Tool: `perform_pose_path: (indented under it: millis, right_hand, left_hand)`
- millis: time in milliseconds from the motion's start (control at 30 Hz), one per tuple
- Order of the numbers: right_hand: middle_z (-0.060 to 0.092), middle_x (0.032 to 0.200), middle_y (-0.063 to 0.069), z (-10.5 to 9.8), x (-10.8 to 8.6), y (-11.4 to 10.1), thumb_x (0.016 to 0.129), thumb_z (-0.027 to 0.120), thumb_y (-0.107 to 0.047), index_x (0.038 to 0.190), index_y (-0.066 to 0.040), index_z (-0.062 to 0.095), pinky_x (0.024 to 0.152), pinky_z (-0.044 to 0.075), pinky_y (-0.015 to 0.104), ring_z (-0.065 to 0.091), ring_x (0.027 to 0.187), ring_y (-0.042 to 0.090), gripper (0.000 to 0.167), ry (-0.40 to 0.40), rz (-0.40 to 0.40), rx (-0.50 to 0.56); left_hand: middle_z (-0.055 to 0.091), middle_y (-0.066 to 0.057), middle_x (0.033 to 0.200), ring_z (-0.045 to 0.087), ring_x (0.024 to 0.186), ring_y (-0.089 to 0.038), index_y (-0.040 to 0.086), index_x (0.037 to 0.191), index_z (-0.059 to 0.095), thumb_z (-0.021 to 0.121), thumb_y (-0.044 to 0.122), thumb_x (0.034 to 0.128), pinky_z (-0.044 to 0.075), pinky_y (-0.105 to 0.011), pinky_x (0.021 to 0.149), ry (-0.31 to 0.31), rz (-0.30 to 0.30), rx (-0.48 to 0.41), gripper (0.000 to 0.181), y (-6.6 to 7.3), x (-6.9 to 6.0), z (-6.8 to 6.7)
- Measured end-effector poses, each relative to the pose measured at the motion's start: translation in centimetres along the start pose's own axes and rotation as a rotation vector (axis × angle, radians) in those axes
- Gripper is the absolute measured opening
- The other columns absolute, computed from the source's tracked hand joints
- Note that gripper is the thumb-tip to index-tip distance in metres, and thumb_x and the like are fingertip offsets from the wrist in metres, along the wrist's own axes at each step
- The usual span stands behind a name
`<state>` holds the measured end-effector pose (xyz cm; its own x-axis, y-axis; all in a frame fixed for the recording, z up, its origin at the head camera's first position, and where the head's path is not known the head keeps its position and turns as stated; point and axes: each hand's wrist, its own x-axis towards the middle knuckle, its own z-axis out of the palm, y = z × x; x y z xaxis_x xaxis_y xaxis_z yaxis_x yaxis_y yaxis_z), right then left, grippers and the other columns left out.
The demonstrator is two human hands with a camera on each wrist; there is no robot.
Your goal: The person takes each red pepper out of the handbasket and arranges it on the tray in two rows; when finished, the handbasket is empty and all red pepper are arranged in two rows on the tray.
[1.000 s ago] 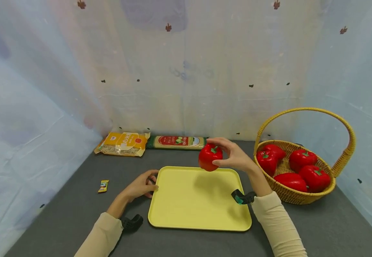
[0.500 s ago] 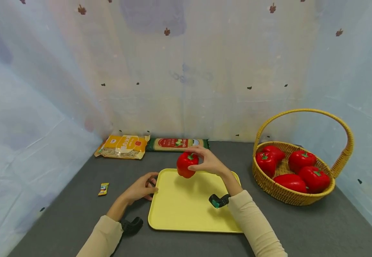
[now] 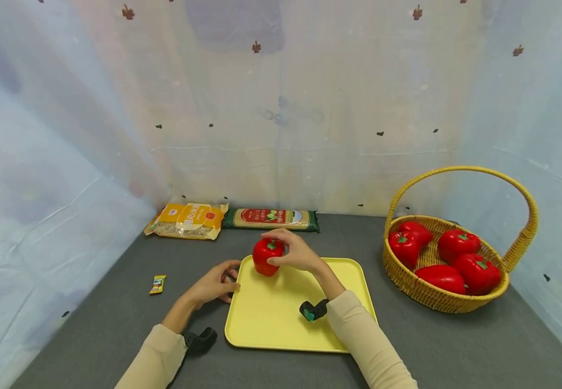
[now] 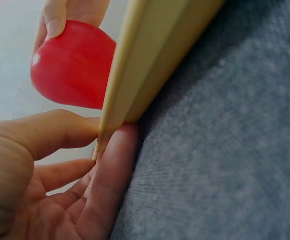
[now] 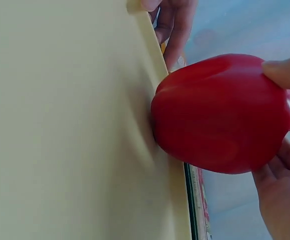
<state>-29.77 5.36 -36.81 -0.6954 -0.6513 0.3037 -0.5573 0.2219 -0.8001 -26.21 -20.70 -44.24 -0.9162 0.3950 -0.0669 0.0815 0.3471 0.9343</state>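
Note:
A red bell pepper point(image 3: 265, 258) stands upright at the far left corner of the yellow tray point(image 3: 285, 329), its green stem up. My right hand point(image 3: 296, 252) grips it between thumb and fingers. In the right wrist view the base of the pepper point(image 5: 222, 115) appears to touch the tray's surface. My left hand point(image 3: 215, 283) pinches the tray's left rim. Seen from the left wrist, its thumb point(image 4: 60, 131) lies on one side of the tray edge point(image 4: 117, 100) and fingers on the other.
A wicker basket point(image 3: 421, 297) with a tall handle stands on the right, holding several red bell peppers point(image 3: 458, 243). Along the back lie an orange-and-clear food bag point(image 3: 188, 221) and a long green packet point(image 3: 271, 218). A small yellow sachet point(image 3: 157, 284) lies on the left.
My right hand has carried the bell pepper leftward and down, from above the tray's far right part to its far left corner. The left hand has stayed at the rim.

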Motion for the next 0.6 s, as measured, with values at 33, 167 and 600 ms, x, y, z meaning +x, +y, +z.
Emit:
perform_pose_path:
  millis: [33, 167, 600]
  right_hand:
    - [0.044, 0.134, 0.020, 0.07, 0.04, 0.08, 0.080, 0.070, -0.004, 0.132, -0.002, 0.049, 0.093, 0.045, 0.048, 0.045, 0.118, 0.034, 0.057, -0.002, -0.001, 0.007]
    - [0.042, 0.137, 0.019, 0.14, 0.20, 0.13, 0.080, 0.069, -0.001, 0.137, -0.002, 0.043, 0.096, 0.044, 0.046, 0.043, 0.123, 0.035, 0.063, -0.024, -0.010, 0.061]
    - [0.040, 0.133, 0.025, 0.53, -0.22, -0.21, 0.080, 0.068, -0.004, 0.135, 0.008, 0.037, 0.095, 0.045, 0.045, 0.045, 0.120, 0.038, 0.063, -0.028, 0.104, 0.068]
  left_hand:
    - [0.044, -0.019, 0.108, 0.056, 0.078, -0.020, -0.002, 0.141, 0.030, 0.063, 0.007, 0.0879, 0.057, -0.036, 0.058, -0.001, 0.004, 0.000, 0.062, -0.01, 0.02, 0.00]
    - [0.044, -0.020, 0.107, 0.055, 0.077, -0.021, -0.005, 0.140, 0.029, 0.060, 0.004, 0.0886, 0.056, -0.036, 0.058, -0.004, 0.015, 0.004, 0.062, 0.59, -0.29, 0.02]
    - [0.045, -0.016, 0.105, 0.055, 0.077, -0.021, 0.000, 0.139, 0.033, 0.064, 0.006, 0.0856, 0.057, -0.039, 0.059, 0.012, -0.012, 0.000, 0.062, -0.10, 0.16, 0.04]
